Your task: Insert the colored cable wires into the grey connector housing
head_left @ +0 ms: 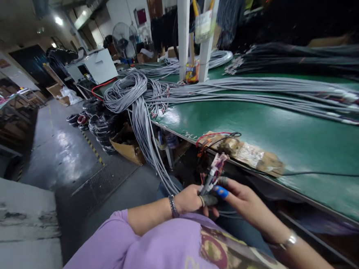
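Lower centre: cable bundle (207,185) is gripped in curled left hand (188,199); its wires (220,167) are met by half-curled right hand (239,194), hold unclear.

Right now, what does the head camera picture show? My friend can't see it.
A person's left hand holds gray cable ends, with the right hand close beside them, next to a green table where long gray cables lie.

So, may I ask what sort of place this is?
Probably a cable workshop: grey cables lie in bundles on a green worktable, dark wrapped coils are stacked on the floor, and the left hand holds cable ends.
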Motion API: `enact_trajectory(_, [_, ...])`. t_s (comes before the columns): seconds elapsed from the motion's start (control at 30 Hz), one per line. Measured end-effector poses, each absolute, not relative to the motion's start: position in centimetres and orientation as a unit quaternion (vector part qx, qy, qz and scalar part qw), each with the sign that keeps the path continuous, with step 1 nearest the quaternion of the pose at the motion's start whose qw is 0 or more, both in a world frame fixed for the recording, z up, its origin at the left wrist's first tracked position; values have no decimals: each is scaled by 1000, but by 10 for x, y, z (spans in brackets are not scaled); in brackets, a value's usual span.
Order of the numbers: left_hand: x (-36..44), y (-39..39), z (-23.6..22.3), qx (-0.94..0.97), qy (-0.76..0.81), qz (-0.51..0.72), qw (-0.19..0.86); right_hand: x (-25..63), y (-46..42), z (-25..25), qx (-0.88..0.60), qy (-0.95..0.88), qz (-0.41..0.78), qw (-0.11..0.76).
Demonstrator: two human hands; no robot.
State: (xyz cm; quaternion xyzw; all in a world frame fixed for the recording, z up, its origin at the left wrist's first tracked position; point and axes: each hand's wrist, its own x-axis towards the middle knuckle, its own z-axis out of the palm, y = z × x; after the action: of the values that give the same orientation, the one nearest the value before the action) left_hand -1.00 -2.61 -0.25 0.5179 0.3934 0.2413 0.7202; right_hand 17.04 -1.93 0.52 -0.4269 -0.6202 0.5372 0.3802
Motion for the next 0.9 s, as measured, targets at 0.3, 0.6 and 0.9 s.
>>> enact_trajectory(0.3, [-11, -35, -15, 573, 366, 264, 684, 155, -40, -5, -400, -588, 556, 430])
enact_trajectory(0.6, [-6, -17, -7, 380, 413, 500, 660, 158, -39, -10, -442, -542, 545, 463])
enact_trajectory(0.9, [-9, -17, 13, 463, 393, 434, 666, 145, -42, -2, -418, -536, 619, 393])
